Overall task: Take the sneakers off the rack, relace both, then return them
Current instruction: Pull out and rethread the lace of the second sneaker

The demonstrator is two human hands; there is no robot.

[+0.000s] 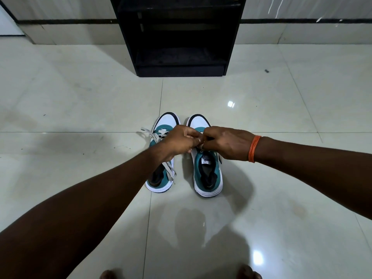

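Two teal, white and black sneakers stand side by side on the floor, toes pointing away from me. The left sneaker (161, 178) has loose grey laces (150, 135) trailing over its left side and heel. Over the right sneaker (208, 174), my left hand (179, 141) and my right hand (225, 142) meet with fingers pinched together on that shoe's lace, which is mostly hidden by the fingers. An orange thread band circles my right wrist. The black shoe rack (179, 37) stands beyond the shoes with its visible shelves bare.
Glossy pale floor tiles (80, 97) spread all around. The rack stands against a tiled wall with a dark stripe (302, 21). A small dark speck (267, 71) lies right of the rack. My toes (108, 274) show at the bottom edge.
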